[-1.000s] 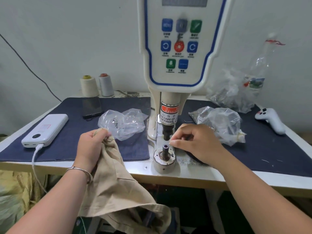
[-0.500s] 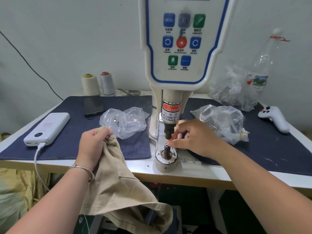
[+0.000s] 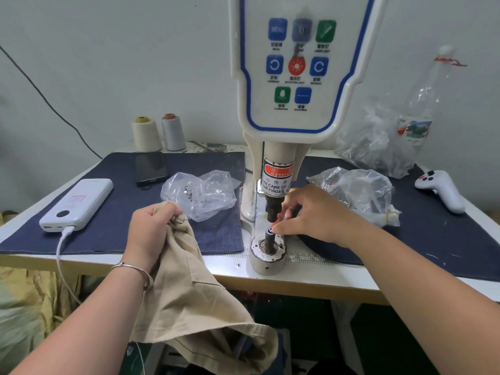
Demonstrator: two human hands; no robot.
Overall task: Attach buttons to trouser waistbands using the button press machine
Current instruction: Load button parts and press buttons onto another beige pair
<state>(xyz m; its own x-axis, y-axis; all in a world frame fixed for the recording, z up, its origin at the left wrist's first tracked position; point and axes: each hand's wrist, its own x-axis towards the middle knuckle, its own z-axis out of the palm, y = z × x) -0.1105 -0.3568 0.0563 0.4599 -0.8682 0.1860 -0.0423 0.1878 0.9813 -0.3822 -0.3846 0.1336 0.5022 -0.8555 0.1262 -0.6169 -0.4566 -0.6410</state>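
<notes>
Two hands, left hand [image 3: 151, 226] gripping trousers [image 3: 189, 288], right hand [image 3: 311, 212] fingertips pinched at die post [image 3: 269, 236]

Beige trousers [image 3: 189, 288] hang bunched off the surface's front edge, left of the white button press machine [image 3: 295, 104] with its upright lower die post [image 3: 269, 239].

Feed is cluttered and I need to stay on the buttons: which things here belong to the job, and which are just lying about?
In the job:
button press machine
lower die post, right hand at its top
beige trousers, gripped by left hand
two clear plastic bags, apparently of small parts

Lying about:
power bank
phone
thread cones
white controller
plastic bottle
</notes>
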